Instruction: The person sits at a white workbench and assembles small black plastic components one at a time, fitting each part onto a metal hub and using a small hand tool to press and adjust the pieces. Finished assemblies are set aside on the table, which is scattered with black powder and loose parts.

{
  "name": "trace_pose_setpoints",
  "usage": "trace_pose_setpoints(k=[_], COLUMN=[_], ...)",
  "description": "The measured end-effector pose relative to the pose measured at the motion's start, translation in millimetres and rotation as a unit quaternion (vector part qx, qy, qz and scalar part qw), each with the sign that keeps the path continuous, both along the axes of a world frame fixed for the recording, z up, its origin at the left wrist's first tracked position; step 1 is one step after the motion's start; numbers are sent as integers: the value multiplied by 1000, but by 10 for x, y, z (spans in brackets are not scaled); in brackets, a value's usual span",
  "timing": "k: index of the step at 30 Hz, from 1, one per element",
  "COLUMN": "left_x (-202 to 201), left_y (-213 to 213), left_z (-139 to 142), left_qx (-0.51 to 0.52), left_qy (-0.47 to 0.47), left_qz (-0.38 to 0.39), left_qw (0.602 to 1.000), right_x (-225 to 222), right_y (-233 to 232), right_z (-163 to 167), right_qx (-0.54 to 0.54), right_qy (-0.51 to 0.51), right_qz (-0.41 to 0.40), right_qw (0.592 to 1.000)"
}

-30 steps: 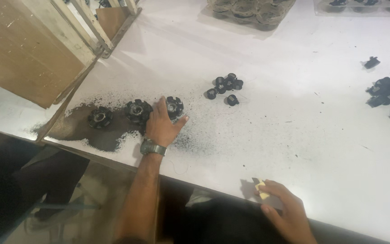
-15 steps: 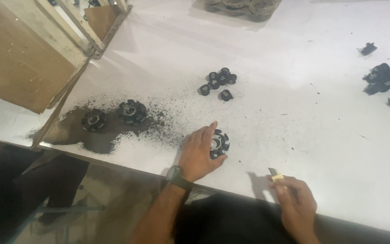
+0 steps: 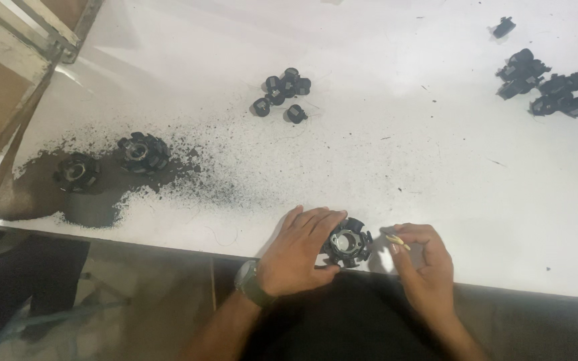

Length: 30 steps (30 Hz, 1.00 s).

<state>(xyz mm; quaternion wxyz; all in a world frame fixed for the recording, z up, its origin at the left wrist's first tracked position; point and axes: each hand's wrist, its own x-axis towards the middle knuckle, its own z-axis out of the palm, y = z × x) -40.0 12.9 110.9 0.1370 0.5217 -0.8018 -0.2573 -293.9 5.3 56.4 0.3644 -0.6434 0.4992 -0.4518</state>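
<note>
My left hand (image 3: pixel 299 251) rests at the near edge of the white table (image 3: pixel 382 154), fingers curled loosely around the side of a black toothed ring part (image 3: pixel 347 243). Thumb below it, fingers above; the part sits flat on the table, steadied rather than lifted. My right hand (image 3: pixel 423 257) is just beside it on the other side, thumb and forefinger pinched narrow on a small pale yellowish piece (image 3: pixel 397 240). What that piece is, I cannot tell; it is too small. It points toward the ring but is not yet touching it, as far as I can see.

Two more toothed ring parts (image 3: pixel 143 152) lie well off to the left in a spread of dark grit (image 3: pixel 102 200), untouched by either hand. A cluster of small black caps (image 3: pixel 282 93) sits farther up the table, mid-left. A second heap of black parts (image 3: pixel 550 83) lies far right, with one stray piece above it.

Judging progress: one ring is at the working spot and gripped, so the handling of this one looks only begun. Nothing on the ring shows as fitted yet. The two rings in the grit look like they are waiting their turn. Whether the right-hand heap is finished work or more stock, I cannot say from here.

A wooden frame (image 3: pixel 15 60) stands at the upper left corner.
</note>
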Motion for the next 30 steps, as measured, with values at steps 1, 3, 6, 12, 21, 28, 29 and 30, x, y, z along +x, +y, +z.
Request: trace_pose_setpoints(k=[1,3,6,12,21,28,29,30], left_x=[16,36,56,59,-395,-382,-342,-320], left_y=[-7,-42,-123,-145,-2,-44,-33,-7], left_z=[9,20,8,-45,-85,-38,-24,-11], left_qx=[2,1,-6,-49,-183,-188,-171,-174], left_qy=[16,40,57,104,154,129,112,96], left_qz=[-6,-31,-73,-82,92,132,136,137], left_qw=[1000,999,996,990,967,965,970,970], right_x=[20,57,69,153,212,192,197,204], right_y=[-11,-28,-26,16,-7,-34,-34,-27], right_z=[-5,-8,15,32,27,55,63,71], right_qx=[6,18,-29,-193,-190,-162,-163,-162], right_qy=[-17,-48,37,149,162,149,151,153], right_qz=[-9,-25,-21,2,-27,-13,-13,-11], right_qw=[1000,998,999,970,968,975,975,975])
